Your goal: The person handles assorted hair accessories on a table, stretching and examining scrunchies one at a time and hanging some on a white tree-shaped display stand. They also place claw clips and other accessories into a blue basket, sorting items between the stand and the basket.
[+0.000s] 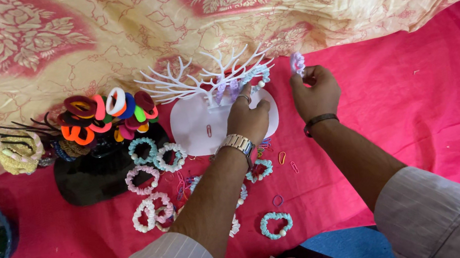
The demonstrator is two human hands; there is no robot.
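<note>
Left hand: your left hand (249, 120) reaches to the white tree stand (211, 85), fingers pinched at a branch where pale scrunchies hang; whether the grip holds one, you cannot tell.
Right hand: your right hand (315, 94) has its grip clamped on a lilac scrunchie (297, 63), just right of the stand.
Around: loose scrunchies (152, 187) lie on the pink cloth (429, 113) under your left arm; a black stand (101, 164) with bright bands sits left, a blue bowl (2, 248) far left.
</note>
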